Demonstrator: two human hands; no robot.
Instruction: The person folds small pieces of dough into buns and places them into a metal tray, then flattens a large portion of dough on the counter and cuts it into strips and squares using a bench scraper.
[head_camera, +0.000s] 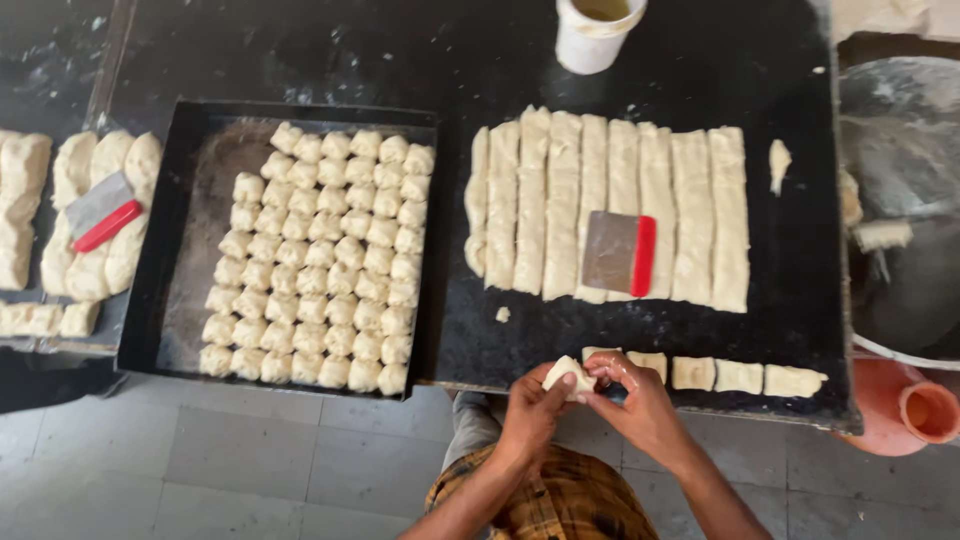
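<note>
Black worktop (700, 60), dough strips (610, 205) (scraper (620, 253) atop); both hands pinching dough piece (568, 375)

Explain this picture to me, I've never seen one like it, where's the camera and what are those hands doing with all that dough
There is only one picture, taken by a camera worn on a person's head, looking down at their own two hands and a dark work table.

The left hand and right hand meet at the table's near edge, and together they hold one small dough piece in their grip.

Beside them lies a short row of cut dough squares. Farther back lie long dough strips side by side, with a metal scraper with a red handle resting on them.

To the left, a black tray holds neat rows of small dough pieces. At the far left edge more dough sits under a second scraper. A white bucket stands at the back.
</note>
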